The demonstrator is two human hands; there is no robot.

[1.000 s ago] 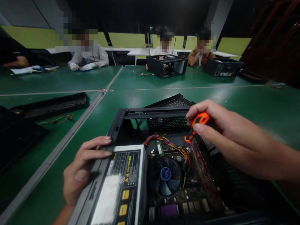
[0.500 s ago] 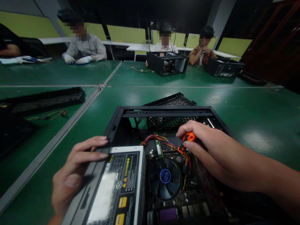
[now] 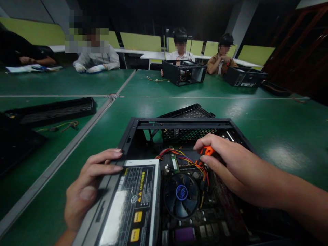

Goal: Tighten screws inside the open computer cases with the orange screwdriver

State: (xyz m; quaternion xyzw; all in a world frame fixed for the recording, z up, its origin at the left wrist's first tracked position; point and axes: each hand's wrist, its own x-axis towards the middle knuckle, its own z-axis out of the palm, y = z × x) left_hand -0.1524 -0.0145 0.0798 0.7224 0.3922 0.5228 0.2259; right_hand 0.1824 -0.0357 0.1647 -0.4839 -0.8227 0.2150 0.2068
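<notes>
An open black computer case [image 3: 179,122] lies on the green table in front of me. My left hand [image 3: 88,186] rests on its left edge, fingers laid over the grey power supply [image 3: 130,205] with yellow caution labels. My right hand [image 3: 230,167] is closed around an orange-handled screwdriver [image 3: 206,151], held down inside the case above the motherboard. Below it sit the round CPU fan [image 3: 181,193] with a blue hub and a bundle of coloured wires [image 3: 179,155]. The screwdriver's tip is hidden by my fingers.
A black mesh panel [image 3: 188,111] lies just behind the case. A long black panel [image 3: 51,111] and loose wires [image 3: 60,126] lie at the left. Across the table three people sit by two other open cases [image 3: 183,72] [image 3: 244,77]. A metal seam [image 3: 77,136] divides the tabletops.
My right hand has come down from above the case's right side into the case with the screwdriver, then held nearly still. The left hand has stayed on the power supply.
</notes>
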